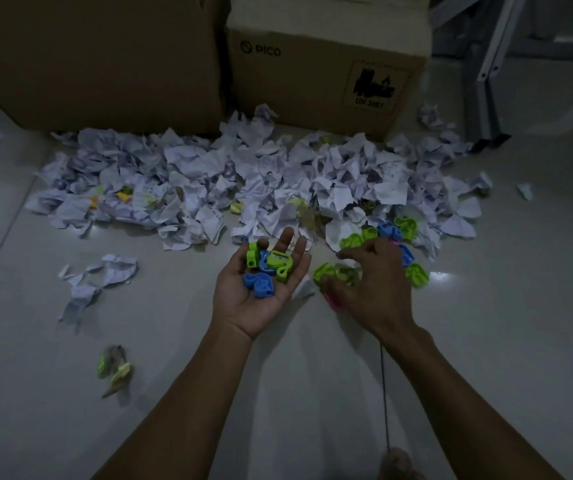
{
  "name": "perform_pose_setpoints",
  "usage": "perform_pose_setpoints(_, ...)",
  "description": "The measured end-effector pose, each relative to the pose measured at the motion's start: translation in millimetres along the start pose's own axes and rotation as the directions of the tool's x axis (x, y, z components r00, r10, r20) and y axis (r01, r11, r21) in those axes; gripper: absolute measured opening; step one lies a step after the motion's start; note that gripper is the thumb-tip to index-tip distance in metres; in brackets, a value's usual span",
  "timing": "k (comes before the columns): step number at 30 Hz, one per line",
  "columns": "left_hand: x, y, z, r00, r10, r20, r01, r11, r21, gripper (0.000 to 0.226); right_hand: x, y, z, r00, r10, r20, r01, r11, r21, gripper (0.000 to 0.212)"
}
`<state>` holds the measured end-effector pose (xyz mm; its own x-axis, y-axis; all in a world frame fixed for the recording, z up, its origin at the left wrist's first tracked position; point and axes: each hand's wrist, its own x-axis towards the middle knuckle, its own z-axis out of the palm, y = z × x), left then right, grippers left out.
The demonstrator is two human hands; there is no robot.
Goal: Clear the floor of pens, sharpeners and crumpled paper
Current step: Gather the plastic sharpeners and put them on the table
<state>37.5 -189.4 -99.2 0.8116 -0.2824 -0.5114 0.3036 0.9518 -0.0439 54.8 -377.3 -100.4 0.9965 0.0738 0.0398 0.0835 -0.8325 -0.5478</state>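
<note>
— Inspector: Nearest the lens, two bare forearms reach out over a pale tiled floor [486, 323]. A thin dark cord [384, 403] runs along the tiles beside the right forearm.

— Clerk: The hands?

— Inspector: The left hand [261, 289] lies palm up, fingers relaxed and spread, and cradles several green and blue sharpeners [267, 270]. The right hand [370, 278] is palm down, fingers curled over loose green sharpeners [333, 273] lying on the tiles; motion blur prevents me from saying whether it grips any. Something pink [332, 299] shows under its thumb, unidentifiable.

— Clerk: Other items on the floor?

— Inspector: To the near left, a green sharpener among pencil shavings [113, 368], well apart from the hands. Further left, a small clump of crumpled paper [105, 275]. Just beyond the right hand, more green and blue sharpeners [401, 233] at the edge of the main paper heap [243, 181], which spreads wide across the tiles.

— Clerk: Behind it?

— Inspector: Two cardboard boxes, a large one [94, 57] at left and one printed PICO [326, 64] beside it, both touching the heap. At far right, grey metal frame legs [486, 81].
</note>
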Motion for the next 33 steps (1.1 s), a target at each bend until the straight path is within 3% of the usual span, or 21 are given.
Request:
perform_pose_setpoints(3, 1.5, 0.6, 1.0, 1.000, 0.002, -0.011, -0.002, 1.000, 0.003, 0.038, -0.9, -3.3, 6.8, 0.993, -0.073, 0.098, 0.086, 0.986, -0.142, 0.053)
perform_pose_setpoints(7, 4.4, -1.1, 2.1, 1.000, 0.001, -0.021, -0.001, 1.000, -0.001, 0.039, 1.1, -0.3, 13.1, 0.995, -0.064, 0.077, 0.074, 0.988, -0.138, 0.034)
perform_pose_setpoints(9, 6.3, -1.1, 2.7, 1.000, 0.003, -0.029, -0.003, 1.000, -0.002, 0.039, 2.8, 1.2, 12.5, 0.997, -0.033, 0.066, 0.039, 0.996, -0.084, 0.029)
perform_pose_setpoints(12, 10.3, -1.5, 5.3, 0.999, 0.018, -0.034, -0.018, 1.000, -0.004, 0.036, 5.6, -4.5, 5.0, 1.000, 0.008, -0.009, -0.007, 0.991, 0.130, 0.028)
perform_pose_setpoints(17, 15.2, -4.3, 14.4, 0.999, 0.047, -0.019, -0.046, 0.997, 0.059, 0.037, 10.3, -32.3, -17.2, 0.991, -0.090, -0.102, 0.121, 0.922, 0.369, 0.019)
perform_pose_setpoints(21, 23.2, -9.9, 17.8, 1.000, 0.023, -0.020, -0.021, 0.998, 0.059, 0.040, 16.6, -43.4, -18.0, 0.987, -0.087, -0.132, 0.133, 0.906, 0.401, 0.018)
perform_pose_setpoints(25, 23.5, -20.4, 27.6, 0.998, -0.070, -0.007, 0.070, 0.997, 0.027, 0.041, 21.6, -44.6, -9.5, 0.972, -0.143, -0.184, 0.185, 0.953, 0.239, 0.021)
perform_pose_setpoints(28, 25.3, -22.3, 30.5, 0.995, -0.104, 0.008, 0.103, 0.991, 0.080, 0.049, 21.4, -42.2, -6.2, 0.967, -0.212, -0.139, 0.239, 0.947, 0.214, 0.018)
perform_pose_setpoints(31, 30.4, -21.5, 30.9, 0.997, -0.079, 0.004, 0.077, 0.987, 0.139, 0.035, 19.8, -37.9, -6.3, 0.966, -0.236, -0.109, 0.257, 0.930, 0.263, 0.022)
perform_pose_setpoints(33, 33.5, -20.0, 29.2, 0.998, -0.062, 0.014, 0.060, 0.989, 0.137, 0.028, 18.7, -31.1, -10.9, 0.974, -0.168, -0.150, 0.209, 0.921, 0.330, 0.022)
